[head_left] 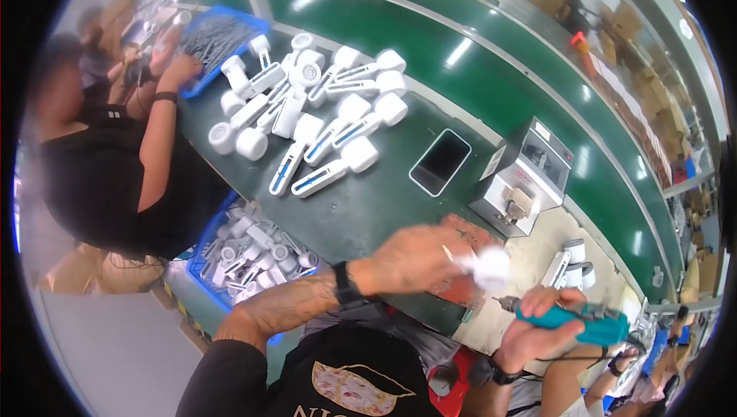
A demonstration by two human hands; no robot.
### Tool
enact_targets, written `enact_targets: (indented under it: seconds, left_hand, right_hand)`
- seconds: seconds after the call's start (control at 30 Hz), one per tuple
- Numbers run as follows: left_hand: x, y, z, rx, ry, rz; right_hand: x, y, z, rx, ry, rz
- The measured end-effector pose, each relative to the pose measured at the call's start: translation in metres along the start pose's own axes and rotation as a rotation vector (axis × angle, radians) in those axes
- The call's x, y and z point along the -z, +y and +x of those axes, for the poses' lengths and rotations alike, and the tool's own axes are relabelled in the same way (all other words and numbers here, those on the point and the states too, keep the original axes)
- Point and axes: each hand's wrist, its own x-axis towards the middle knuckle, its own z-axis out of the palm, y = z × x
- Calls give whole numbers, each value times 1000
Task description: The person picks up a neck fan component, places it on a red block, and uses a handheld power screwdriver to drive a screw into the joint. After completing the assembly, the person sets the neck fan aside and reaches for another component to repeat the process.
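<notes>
My left hand (418,258) reaches across the bench, its fingers closed on a white round-headed device (491,266) that is smeared by motion. In my right hand (533,330) is a teal electric screwdriver (580,325), lying level with its bit toward the white device. A small gap seems to separate the bit from the device. Beneath my left hand lies a worn red pad (467,236). Farther left, several white devices with round heads and slotted long handles (307,134) are heaped on the green bench.
A dark-screened phone (440,162) lies beside a grey box-shaped machine (524,179). More white parts (572,265) stand right of it. A blue crate (201,263) of white parts sits lower left. Another person (115,179) works at a blue tray (257,24). A green conveyor (491,71) runs behind.
</notes>
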Motion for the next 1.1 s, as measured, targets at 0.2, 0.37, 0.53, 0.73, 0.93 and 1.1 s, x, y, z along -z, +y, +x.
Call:
enact_targets:
  seconds: [0.2,0.37,0.53,0.73,0.93,1.1]
  left_hand:
    - [135,-120,-32,612,840,6]
    - [233,-207,-98,376,320,1354]
    - [77,-36,68,339,608,180]
    - [-160,41,156,-34,-172,-75]
    - [-235,19,189,226,-222,-74]
    - [-208,8,172,128,-101,-66]
  right_hand:
    - [27,-4,-23,-55,0,-105]
    - [45,8,-44,-134,75,-152]
    - [50,-4,-48,-142,32,-149]
    - [64,-20,-51,-155,35,-184]
    - [74,-27,-68,-139,57,-200]
    - [87,-20,-61,-110,102,-317]
